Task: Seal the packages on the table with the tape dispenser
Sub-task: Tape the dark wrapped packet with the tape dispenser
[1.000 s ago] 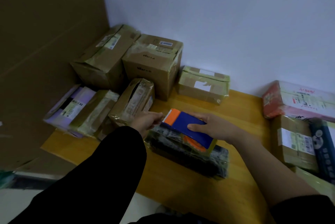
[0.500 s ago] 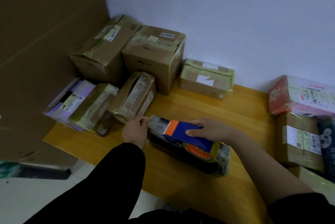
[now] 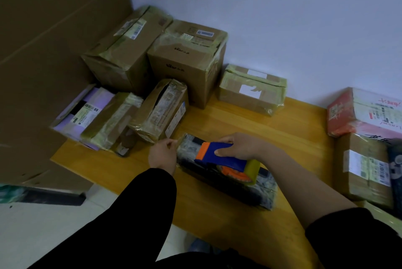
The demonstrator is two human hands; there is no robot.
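My right hand (image 3: pixel 237 145) grips the dispenser (image 3: pixel 219 157) from above. Its roll end points toward 4 o'clock and it rests on the dark package (image 3: pixel 230 186), which lies mid-table. My left hand (image 3: pixel 163 155) sits at the package's 9 o'clock end, thumb and finger close together. Through the blur I cannot tell whether it pinches tape, wrap or nothing.

I judge the job about midway. The boxes (image 3: pixel 187 62) from 10 to 12 o'clock show glossy tape over their seams and look done. This package is the one in hand, and I count the stack (image 3: pixel 367 166) at 3 o'clock as left to do.

For room, the table (image 3: pixel 250 120) is bare from 12 to 2 o'clock of the package, which is the best lane for a pull. The near edge runs close by at 6 to 7 o'clock, with floor (image 3: pixel 43 225) below. A leaning box (image 3: pixel 161 109) stands just beside my left hand at 11 o'clock, and cardboard (image 3: pixel 54 51) walls off 9 o'clock.
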